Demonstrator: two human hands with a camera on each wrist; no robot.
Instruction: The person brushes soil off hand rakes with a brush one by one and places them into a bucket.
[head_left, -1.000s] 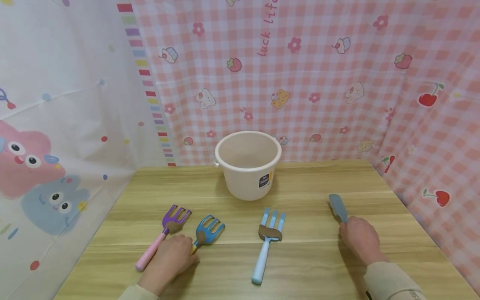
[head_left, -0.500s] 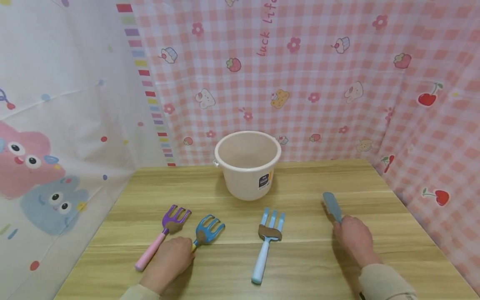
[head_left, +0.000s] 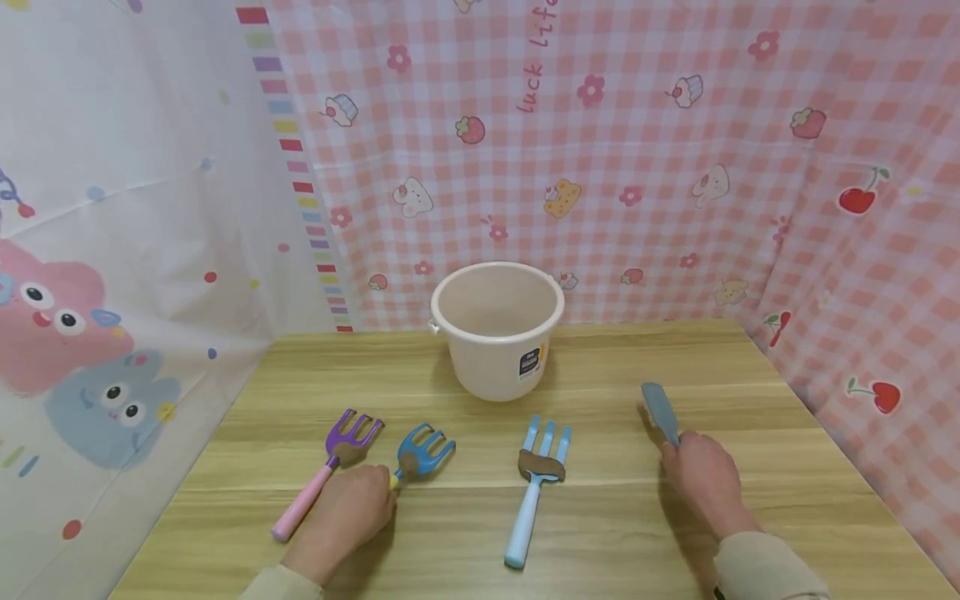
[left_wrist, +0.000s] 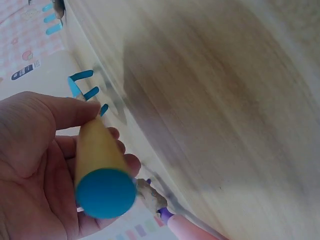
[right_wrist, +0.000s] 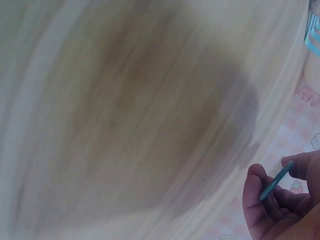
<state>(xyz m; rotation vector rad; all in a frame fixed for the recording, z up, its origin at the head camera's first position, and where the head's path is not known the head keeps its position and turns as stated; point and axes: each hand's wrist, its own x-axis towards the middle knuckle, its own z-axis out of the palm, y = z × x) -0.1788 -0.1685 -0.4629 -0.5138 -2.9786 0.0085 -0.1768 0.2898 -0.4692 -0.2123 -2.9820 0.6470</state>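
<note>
My left hand grips the yellow handle of the blue fork, left of centre at the table. Long axis slants: prongs away from me and rightward, handle end back towards my wrist. My right hand grips a blue-grey tool, right side, head pointing away, slightly left. Purple fork just left of my left hand, light blue fork between my hands, prongs away on both. Bucket upright beyond them.
</note>
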